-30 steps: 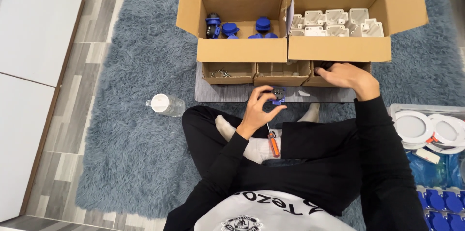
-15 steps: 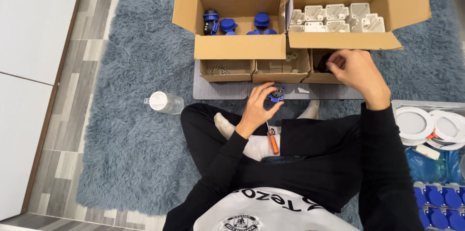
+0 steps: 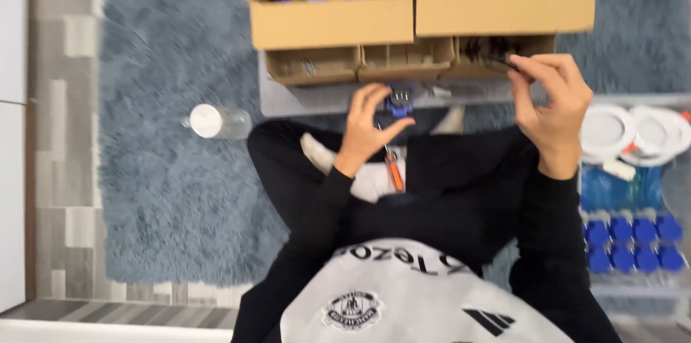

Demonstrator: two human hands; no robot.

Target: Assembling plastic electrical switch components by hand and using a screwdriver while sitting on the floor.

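Small blue plastic fitting (image 3: 399, 100) pinched in left hand (image 3: 368, 127) fingertips, over lap. Right hand (image 3: 551, 95) at 3 o'clock pinches thin dark part (image 3: 497, 62), lifted from small cardboard tray (image 3: 497, 51); earlier it reached inside. Parts apart, joining looks undone. Orange-handled screwdriver (image 3: 393, 170) at 6.

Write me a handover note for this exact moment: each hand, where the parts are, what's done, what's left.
Left hand: pinches a small blue part over the lap.
Right hand: holds a small dark piece at the fingers, beside the low tray.
Orange-handled screwdriver lies on the lap.
Left box holds blue parts, right box white ones.
Done: both pieces picked up.
Left: they are not yet joined; screwdriver untouched.
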